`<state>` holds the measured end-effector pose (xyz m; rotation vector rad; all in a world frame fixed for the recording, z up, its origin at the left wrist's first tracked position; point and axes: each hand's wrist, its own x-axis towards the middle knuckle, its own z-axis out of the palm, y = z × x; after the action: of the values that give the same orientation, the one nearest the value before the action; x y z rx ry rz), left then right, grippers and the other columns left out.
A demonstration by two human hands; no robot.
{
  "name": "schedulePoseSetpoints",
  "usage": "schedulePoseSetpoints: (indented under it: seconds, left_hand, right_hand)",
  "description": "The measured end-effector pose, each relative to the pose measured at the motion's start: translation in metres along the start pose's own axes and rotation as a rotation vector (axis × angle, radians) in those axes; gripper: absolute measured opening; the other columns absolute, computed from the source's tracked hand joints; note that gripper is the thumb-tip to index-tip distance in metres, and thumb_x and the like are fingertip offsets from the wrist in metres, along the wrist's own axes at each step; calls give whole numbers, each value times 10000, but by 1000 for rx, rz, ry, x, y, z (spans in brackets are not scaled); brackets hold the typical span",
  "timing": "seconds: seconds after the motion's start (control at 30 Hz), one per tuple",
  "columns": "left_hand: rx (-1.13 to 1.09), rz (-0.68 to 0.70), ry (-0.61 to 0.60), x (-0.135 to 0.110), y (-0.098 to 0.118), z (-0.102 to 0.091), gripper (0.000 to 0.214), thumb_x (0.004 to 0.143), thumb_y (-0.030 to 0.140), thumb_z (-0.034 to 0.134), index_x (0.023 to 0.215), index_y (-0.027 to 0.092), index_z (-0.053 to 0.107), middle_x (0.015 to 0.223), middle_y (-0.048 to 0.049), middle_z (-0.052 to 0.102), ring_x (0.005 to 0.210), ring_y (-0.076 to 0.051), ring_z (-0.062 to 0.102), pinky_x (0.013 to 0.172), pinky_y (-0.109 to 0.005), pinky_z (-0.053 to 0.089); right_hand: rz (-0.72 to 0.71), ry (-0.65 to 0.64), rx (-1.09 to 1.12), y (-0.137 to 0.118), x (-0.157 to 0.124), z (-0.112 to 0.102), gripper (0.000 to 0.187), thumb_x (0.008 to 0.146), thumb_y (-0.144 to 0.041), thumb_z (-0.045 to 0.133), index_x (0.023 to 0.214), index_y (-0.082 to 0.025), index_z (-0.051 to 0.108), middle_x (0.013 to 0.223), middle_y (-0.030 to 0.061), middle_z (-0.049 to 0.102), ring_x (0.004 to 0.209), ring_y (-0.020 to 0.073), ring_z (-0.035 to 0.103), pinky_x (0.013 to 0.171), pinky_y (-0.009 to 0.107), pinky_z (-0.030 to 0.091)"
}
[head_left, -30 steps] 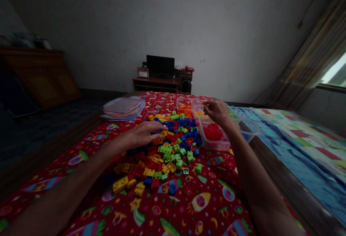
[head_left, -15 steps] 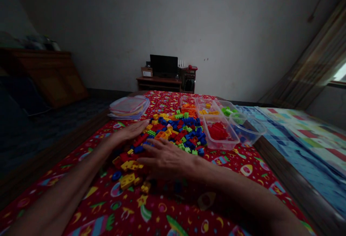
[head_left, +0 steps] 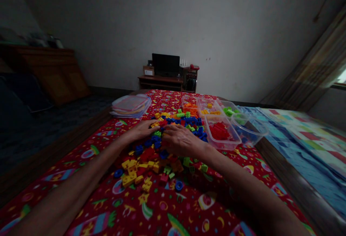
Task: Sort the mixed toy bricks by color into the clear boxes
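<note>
A heap of small plastic building bricks (head_left: 159, 149) in red, yellow, blue and green lies on a red printed bedspread (head_left: 81, 153). My left hand (head_left: 139, 130) rests on the heap's far left side, with its fingers pointing right. My right hand (head_left: 182, 140) lies on the heap just beside it, fingers slightly curled over blue and red bricks. Neither hand visibly holds a brick, though the fingers hide some bricks. A clear plastic box of red bricks (head_left: 221, 133) stands just beyond my right hand.
Other clear boxes hold yellow bricks (head_left: 208, 108) and orange bricks (head_left: 189, 105). Green bricks (head_left: 229, 112) and a round clear bowl (head_left: 250, 129) sit at the far right. A stack of clear lids (head_left: 131, 106) lies far left. Wooden bed edges run along both sides.
My right hand has moved forward and left, from the near part of the heap to beside my left hand. Bricks are shifted, with more now showing near me.
</note>
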<state>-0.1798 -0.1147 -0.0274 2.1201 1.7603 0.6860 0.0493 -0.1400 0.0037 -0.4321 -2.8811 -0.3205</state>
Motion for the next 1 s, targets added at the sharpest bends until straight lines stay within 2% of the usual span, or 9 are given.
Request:
schedulePoseSetpoints:
  seconds: [0.1,0.27,0.37,0.47,0.57,0.67,0.8,0.9,1.0]
  left_hand:
    - [-79,15,32,1,3,2,794,713,741,407,1187,145,632,1126,-101,685,1000,-291,627,908,-375,481]
    - [-168,11,112,-5,28,1,780,787,703,342,1279,136,556,1190,-82,653,1076,-268,589,938,-352,462]
    - [-138,83,120,-9,43,-4,770,826,693,268,1279,139,554,1246,-85,623,1133,-267,561,1002,-356,418]
    - [-32,150,114,-11,45,-12,734,866,669,210,1252,160,571,1297,-89,590,1198,-261,518,1064,-375,359]
    - [90,162,128,-21,22,-19,703,902,629,149,1280,183,542,1345,-71,552,1248,-231,476,1108,-365,301]
    - [225,86,141,-48,-18,-21,713,895,645,152,1348,200,476,1407,-66,489,1303,-238,420,1131,-396,261]
    - [295,-2,83,-102,-67,-20,833,808,739,288,1451,211,323,1508,-111,331,1376,-327,299,1106,-493,281]
    - [233,32,46,-134,-81,-21,984,720,782,415,1503,256,132,1567,-105,162,1399,-377,212,1076,-522,322]
    - [158,111,36,-149,-72,-16,1078,645,810,487,1498,336,29,1573,-72,145,1379,-399,251,1055,-522,361]
  right_hand:
    - [147,-42,-1,22,-9,-8,202,898,-233,497,1031,-156,628,1035,117,638,1117,230,491,861,334,412]
    - [295,-19,111,53,-23,-17,227,888,-165,487,1061,-172,634,951,83,660,887,153,567,758,254,397]
    - [351,21,134,54,-25,-24,238,892,-149,457,1043,-168,640,893,67,659,782,127,555,688,232,367]
    - [339,36,131,38,-21,-31,248,895,-139,431,1041,-167,630,853,56,647,713,110,528,634,230,327]
    - [191,45,142,14,-14,-31,226,899,-143,423,1016,-167,614,832,49,629,690,102,499,619,236,305]
    - [45,45,118,-4,-8,-29,201,910,-153,405,953,-154,601,816,52,616,690,106,477,610,252,289]
    - [61,34,84,-5,-8,-33,200,912,-142,393,900,-153,593,792,45,609,655,101,446,584,268,253]
    - [136,6,73,6,-11,-37,199,904,-136,398,896,-149,597,786,41,606,622,91,419,568,269,230]
    - [187,-5,61,15,-14,-38,203,892,-139,401,901,-148,603,762,39,598,585,86,387,547,271,207]
